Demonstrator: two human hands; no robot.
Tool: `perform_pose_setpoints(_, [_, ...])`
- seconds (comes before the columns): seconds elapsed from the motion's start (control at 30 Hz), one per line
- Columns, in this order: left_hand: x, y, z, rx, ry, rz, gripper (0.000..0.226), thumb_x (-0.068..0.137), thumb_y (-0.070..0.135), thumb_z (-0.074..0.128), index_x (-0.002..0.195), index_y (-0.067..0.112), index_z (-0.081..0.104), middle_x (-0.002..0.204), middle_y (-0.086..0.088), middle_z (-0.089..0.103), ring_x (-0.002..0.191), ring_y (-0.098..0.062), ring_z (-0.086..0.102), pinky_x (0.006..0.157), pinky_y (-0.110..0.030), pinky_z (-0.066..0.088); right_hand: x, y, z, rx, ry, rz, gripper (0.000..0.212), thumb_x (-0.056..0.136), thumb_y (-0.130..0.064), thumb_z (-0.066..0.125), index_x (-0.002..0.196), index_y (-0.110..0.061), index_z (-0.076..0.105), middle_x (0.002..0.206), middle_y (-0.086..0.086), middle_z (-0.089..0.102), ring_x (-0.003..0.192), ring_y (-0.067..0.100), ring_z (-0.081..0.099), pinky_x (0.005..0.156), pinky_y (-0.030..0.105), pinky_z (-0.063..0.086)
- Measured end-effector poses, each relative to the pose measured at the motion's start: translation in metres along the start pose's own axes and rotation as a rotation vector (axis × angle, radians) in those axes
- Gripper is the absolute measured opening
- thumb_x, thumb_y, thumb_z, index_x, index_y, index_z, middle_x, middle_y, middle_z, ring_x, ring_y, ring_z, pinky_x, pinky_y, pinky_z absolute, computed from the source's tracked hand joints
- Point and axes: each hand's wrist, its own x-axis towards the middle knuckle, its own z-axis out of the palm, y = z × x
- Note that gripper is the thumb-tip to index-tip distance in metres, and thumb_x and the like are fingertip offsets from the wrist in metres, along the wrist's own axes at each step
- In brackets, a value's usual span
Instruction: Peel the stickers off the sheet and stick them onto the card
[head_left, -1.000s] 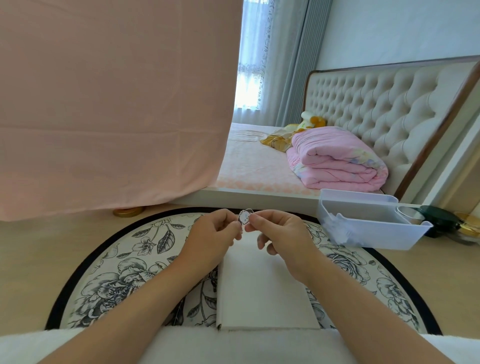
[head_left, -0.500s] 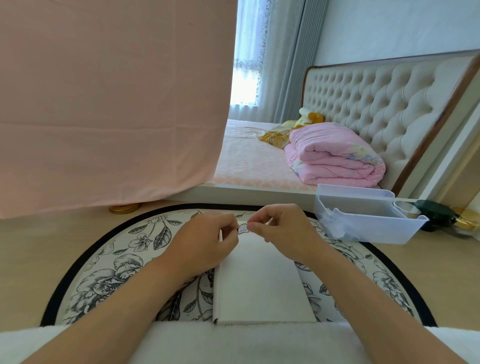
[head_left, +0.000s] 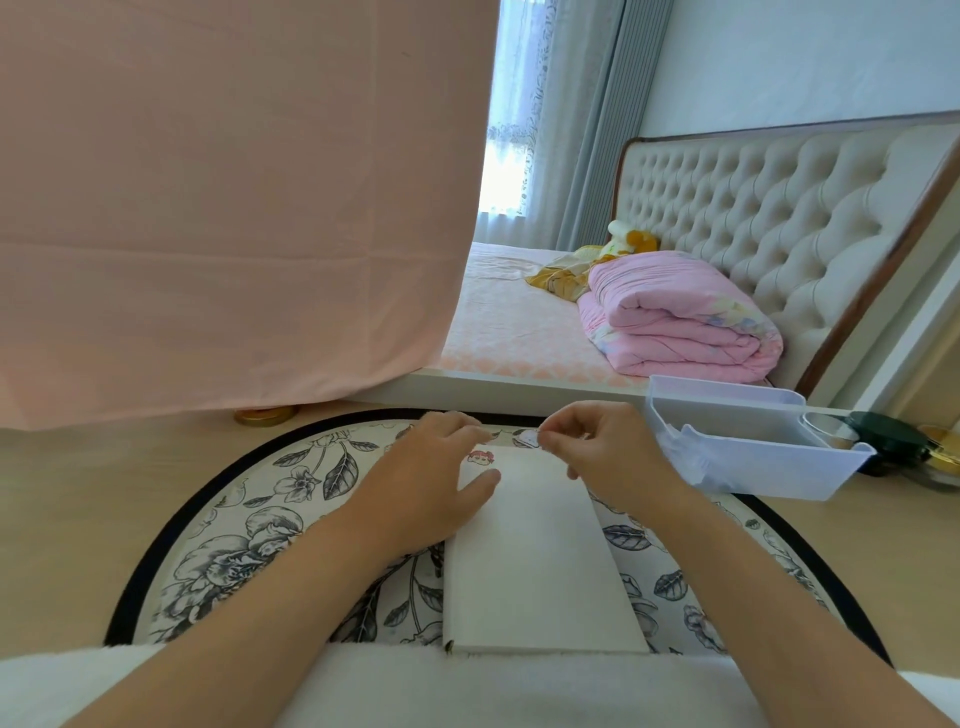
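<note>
Black-and-white floral mat (head_left: 249, 525) lies under the left hand (head_left: 431, 483), which rests loose-fingered and holding nothing, thumb flat on the upper left corner of the white card (head_left: 535, 566), just beside a small red sticker (head_left: 480, 457) already stuck there. At the card's far edge a tiny pale sticker (head_left: 530, 438) is pinched between thumb and forefinger of the right hand (head_left: 602, 452). It is probably near weightless, limp and tacky, so best held by its very rim.

White card (head_left: 535, 561), whitish sticker (head_left: 531, 439), black-and-white floral mat (head_left: 291, 483), pink quilt (head_left: 675, 332), peach cloth (head_left: 208, 208).
</note>
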Motion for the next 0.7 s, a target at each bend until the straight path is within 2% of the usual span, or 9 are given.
perform_pose_setpoints(0.07, [0.000, -0.004, 0.002, -0.047, -0.088, -0.035, 0.058, 0.095, 0.047, 0.055, 0.147, 0.027, 0.044, 0.152, 0.016, 0.036, 0.142, -0.003, 0.025, 0.119, -0.027, 0.024, 0.005, -0.002, -0.002, 0.068, -0.033, 0.072, 0.007, 0.086, -0.011, 0.075, 0.080, -0.013, 0.077, 0.065, -0.007, 0.070, 0.050, 0.013, 0.056, 0.041, 0.013, 0.038])
perform_pose_setpoints(0.13, [0.000, -0.008, 0.003, -0.116, -0.163, -0.057, 0.058, 0.095, 0.044, 0.057, 0.148, 0.026, 0.043, 0.154, 0.016, 0.035, 0.143, -0.003, 0.024, 0.113, -0.019, 0.019, 0.012, -0.004, -0.002, 0.074, -0.110, 0.157, 0.003, 0.084, -0.009, 0.076, 0.082, -0.010, 0.078, 0.071, 0.002, 0.072, 0.050, 0.014, 0.054, 0.041, 0.016, 0.036])
perform_pose_setpoints(0.23, [0.001, -0.013, 0.005, -0.142, -0.169, -0.046, 0.054, 0.095, 0.043, 0.058, 0.145, 0.026, 0.047, 0.150, 0.018, 0.038, 0.141, -0.003, 0.027, 0.109, -0.016, 0.019, 0.025, -0.005, 0.001, 0.015, -0.232, 0.258, 0.005, 0.081, -0.018, 0.080, 0.080, -0.013, 0.079, 0.075, 0.003, 0.075, 0.050, 0.013, 0.054, 0.044, 0.022, 0.035])
perform_pose_setpoints(0.33, [0.002, -0.016, 0.006, -0.138, -0.161, -0.036, 0.054, 0.094, 0.043, 0.058, 0.144, 0.027, 0.048, 0.148, 0.020, 0.040, 0.138, -0.001, 0.029, 0.106, -0.015, 0.019, 0.035, -0.005, 0.006, -0.036, -0.282, 0.300, 0.014, 0.082, -0.028, 0.080, 0.077, -0.015, 0.078, 0.072, -0.001, 0.074, 0.051, 0.014, 0.053, 0.045, 0.021, 0.036])
perform_pose_setpoints(0.57, [0.005, -0.017, 0.011, -0.125, -0.137, -0.032, 0.055, 0.092, 0.043, 0.060, 0.143, 0.025, 0.049, 0.146, 0.017, 0.042, 0.139, -0.003, 0.029, 0.116, -0.021, 0.023, 0.045, -0.003, 0.012, -0.135, -0.385, 0.310, 0.015, 0.085, -0.027, 0.079, 0.078, -0.014, 0.076, 0.063, -0.004, 0.069, 0.051, 0.017, 0.047, 0.047, 0.023, 0.038])
perform_pose_setpoints(0.7, [0.005, -0.017, 0.011, -0.118, -0.135, -0.029, 0.055, 0.091, 0.043, 0.061, 0.142, 0.024, 0.050, 0.145, 0.015, 0.044, 0.139, -0.006, 0.031, 0.116, -0.024, 0.025, 0.048, -0.002, 0.013, -0.165, -0.396, 0.282, 0.018, 0.086, -0.023, 0.078, 0.069, -0.018, 0.073, 0.061, -0.005, 0.067, 0.046, 0.014, 0.046, 0.045, 0.020, 0.038])
